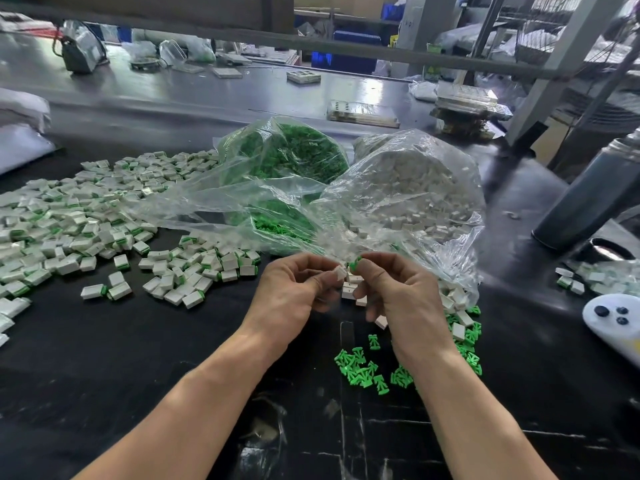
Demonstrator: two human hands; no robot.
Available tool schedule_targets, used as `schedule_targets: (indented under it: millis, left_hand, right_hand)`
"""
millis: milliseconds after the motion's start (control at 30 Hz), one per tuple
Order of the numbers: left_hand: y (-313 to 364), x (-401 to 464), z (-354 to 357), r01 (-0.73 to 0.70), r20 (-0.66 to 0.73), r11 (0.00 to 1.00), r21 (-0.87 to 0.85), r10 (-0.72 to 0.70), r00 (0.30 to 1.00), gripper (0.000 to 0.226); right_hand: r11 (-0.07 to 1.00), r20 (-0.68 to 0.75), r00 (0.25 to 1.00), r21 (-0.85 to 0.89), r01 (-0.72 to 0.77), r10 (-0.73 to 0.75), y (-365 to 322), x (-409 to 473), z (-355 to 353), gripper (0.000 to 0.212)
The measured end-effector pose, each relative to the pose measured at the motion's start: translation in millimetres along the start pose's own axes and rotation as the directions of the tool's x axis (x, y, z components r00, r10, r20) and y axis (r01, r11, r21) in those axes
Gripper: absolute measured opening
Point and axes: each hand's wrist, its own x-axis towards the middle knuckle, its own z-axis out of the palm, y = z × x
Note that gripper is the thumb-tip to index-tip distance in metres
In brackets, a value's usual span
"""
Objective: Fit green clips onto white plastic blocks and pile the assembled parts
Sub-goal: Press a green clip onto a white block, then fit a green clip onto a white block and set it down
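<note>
My left hand (294,289) pinches a white plastic block (340,273) at its fingertips. Right beside it, my right hand (398,289) pinches a green clip (355,263) against the block's end; a second white block (381,321) sits tucked under its lower fingers. Both hands hover above the black table in front of the bags. Loose green clips (363,370) lie below my right wrist. Loose white blocks (349,292) lie just behind my hands. A wide pile of assembled parts (86,216) covers the table's left side.
A clear bag of green clips (287,157) and a clear bag of white blocks (408,188) lie open behind my hands. A dark bottle (585,202) stands at the right. A white controller (613,320) rests at the right edge. Trays sit on the far table.
</note>
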Motion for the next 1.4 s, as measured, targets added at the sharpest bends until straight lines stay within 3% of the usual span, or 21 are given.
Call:
schedule_targets:
  millis: [200, 1000, 1233, 1400]
  left_hand:
    - [0.4, -1.2, 1.7, 0.012, 0.009, 0.999, -0.036, -0.011, 1.000, 0.006]
    - [-4.4, -2.1, 0.4, -0.015, 0.010, 0.999, 0.049, 0.014, 1.000, 0.002]
    - [-8.5, 2.2, -5.4, -0.070, -0.002, 0.973, 0.219, 0.073, 0.997, 0.010]
    - [-4.6, 2.4, -8.6, -0.095, 0.025, 0.970, 0.225, 0.091, 0.996, 0.013]
  right_hand:
    - [0.998, 0.048, 0.998, 0.048, -0.034, 0.032, 3.1, -0.5, -0.2, 0.006]
    - [0.983, 0.023, 0.999, -0.179, 0.049, -0.046, 3.9, -5.0, 4.0, 0.004]
    - [0.929, 0.100, 0.993, -0.359, 0.092, -0.059, 1.4, -7.6, -0.5, 0.008]
    - [0.926, 0.111, 0.992, -0.365, 0.099, -0.062, -1.4, -9.8, 1.1, 0.007]
